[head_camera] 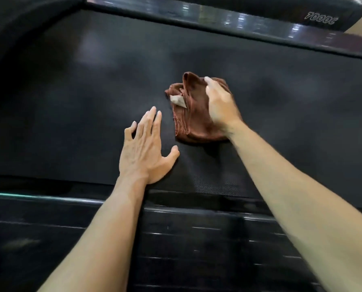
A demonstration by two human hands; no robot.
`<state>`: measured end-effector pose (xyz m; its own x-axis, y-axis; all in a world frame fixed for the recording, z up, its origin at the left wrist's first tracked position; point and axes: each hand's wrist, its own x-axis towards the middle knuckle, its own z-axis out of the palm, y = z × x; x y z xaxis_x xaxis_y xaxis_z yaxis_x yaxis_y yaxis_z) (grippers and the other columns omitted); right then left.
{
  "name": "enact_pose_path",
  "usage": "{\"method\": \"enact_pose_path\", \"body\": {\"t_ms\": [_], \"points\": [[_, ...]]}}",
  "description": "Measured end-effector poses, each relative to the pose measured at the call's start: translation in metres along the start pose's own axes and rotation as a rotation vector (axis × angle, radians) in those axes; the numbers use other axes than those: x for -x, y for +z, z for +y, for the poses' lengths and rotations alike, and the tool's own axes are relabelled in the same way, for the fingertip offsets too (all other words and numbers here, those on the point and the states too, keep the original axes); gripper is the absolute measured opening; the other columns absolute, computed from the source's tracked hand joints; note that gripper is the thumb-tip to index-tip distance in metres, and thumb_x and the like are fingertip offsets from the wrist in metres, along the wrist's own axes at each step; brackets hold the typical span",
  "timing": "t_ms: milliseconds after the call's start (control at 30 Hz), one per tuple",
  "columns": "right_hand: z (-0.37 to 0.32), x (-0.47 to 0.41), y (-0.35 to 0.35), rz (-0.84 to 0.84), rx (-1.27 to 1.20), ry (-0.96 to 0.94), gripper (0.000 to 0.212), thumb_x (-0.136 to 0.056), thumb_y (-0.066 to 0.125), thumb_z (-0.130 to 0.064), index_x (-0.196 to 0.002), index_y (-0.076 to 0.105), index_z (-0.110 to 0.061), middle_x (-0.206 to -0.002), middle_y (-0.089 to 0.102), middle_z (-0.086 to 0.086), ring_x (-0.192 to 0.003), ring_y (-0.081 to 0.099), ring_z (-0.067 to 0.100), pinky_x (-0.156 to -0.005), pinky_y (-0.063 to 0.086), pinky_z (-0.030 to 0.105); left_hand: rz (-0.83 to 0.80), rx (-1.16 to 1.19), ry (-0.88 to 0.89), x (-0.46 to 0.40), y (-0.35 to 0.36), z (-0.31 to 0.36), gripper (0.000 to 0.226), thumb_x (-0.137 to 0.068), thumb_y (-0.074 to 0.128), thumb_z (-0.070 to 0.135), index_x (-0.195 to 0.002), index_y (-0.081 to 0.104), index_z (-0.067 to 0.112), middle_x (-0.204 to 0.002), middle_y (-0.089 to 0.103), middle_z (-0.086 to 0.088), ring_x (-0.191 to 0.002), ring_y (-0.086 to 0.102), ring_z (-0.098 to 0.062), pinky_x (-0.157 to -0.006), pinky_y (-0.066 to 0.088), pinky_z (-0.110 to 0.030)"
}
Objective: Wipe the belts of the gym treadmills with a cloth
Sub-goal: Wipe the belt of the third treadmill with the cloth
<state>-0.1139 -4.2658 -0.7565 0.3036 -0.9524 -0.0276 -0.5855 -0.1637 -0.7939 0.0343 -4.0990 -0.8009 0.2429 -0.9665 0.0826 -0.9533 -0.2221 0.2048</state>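
Your right hand [220, 102] presses down on a folded brown cloth [193, 121], fingers curved over its far edge, near the middle of a black treadmill belt [81, 102]. A pale tag [179, 100] shows in the folds on the cloth's left side. Your left hand [145, 147] lies flat on the belt just beside the cloth, fingers straight and spread, holding nothing, as if to brace you.

The wipe looks to be under way. The textured belt is dark throughout, with faint hazy patches, and you cannot tell from its surface which parts are already wiped. The stretches to the left and right of the cloth likely remain.

A glossy side rail [239, 22] borders the belt's far edge, another rail [49, 199] the near edge. No other treadmills are in view.
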Motion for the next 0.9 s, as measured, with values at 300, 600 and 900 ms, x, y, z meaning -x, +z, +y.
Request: {"method": "enact_pose_path", "body": {"t_ms": [300,600,900], "points": [[0.03,0.029,0.012,-0.056,0.639,-0.1,0.054,-0.108,0.036,-0.051,-0.161,0.033,-0.038,-0.174,0.013,0.004,-0.161,0.003,0.026,-0.13,-0.003,0.047,0.092,0.202,0.031,0.003,-0.001,-0.005,0.085,-0.094,0.031,0.059,-0.163,0.013,0.013,-0.172,0.005,-0.001,-0.157,0.008,-0.015,-0.127,0.013,-0.039],[-0.082,0.01,0.128,-0.357,0.465,-0.099,0.058,-0.109,0.039,-0.039,-0.164,0.023,-0.036,-0.175,-0.005,0.006,-0.16,-0.011,0.026,-0.127,-0.01,0.047,0.425,0.497,-0.238,-0.014,-0.037,-0.052,0.062,-0.096,0.04,0.023,-0.156,0.037,0.007,-0.166,0.028,-0.004,-0.156,0.015,-0.019,-0.127,0.017,-0.048],[-0.047,-0.006,0.069,-0.056,0.068,-0.021,0.065,-0.086,0.04,0.012,-0.141,0.06,-0.016,-0.149,0.057,0.006,-0.142,0.047,0.019,-0.117,0.034,0.024,0.056,0.265,-0.05,-0.047,-0.06,-0.076,0.053,-0.1,0.052,0.018,-0.153,0.046,0.014,-0.165,0.034,0.0,-0.155,0.02,-0.016,-0.126,0.018,-0.036]]}}
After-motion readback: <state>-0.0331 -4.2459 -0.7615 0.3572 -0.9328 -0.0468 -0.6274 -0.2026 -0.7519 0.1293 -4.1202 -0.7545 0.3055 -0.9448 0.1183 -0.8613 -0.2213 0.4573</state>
